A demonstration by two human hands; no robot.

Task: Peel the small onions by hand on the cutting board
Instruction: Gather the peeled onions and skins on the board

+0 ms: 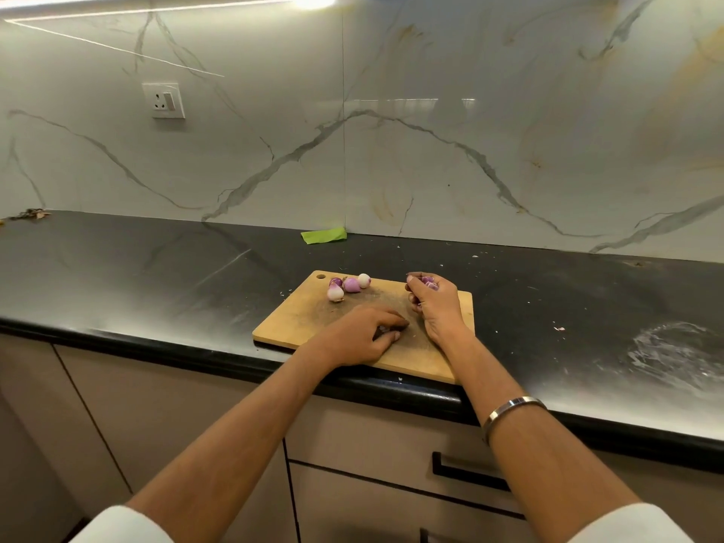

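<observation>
Two white sleeves at the bottom corners, forearms reaching up to the middle of the frame. One metal bangle (509, 413) on the right wrist. Left of centre, four small onions (348, 286) sit bunched at the upper left corner of the wooden cutting board (305, 319), touching or just beside each other, purple and white. One hanging hole in that same board corner. Left hand (362, 339) lies low on the board's near half, fingers curled loosely against the wood; cannot tell whether they hold anything. Right hand (433, 303) is raised over the board's upper right part, fingers pinching one more purple onion (428, 283) at the tips. One board on the dark table (156, 276), overhanging its front edge. One green scrap (323, 235) at the wall, upper centre. One wall socket (163, 100), upper left.
</observation>
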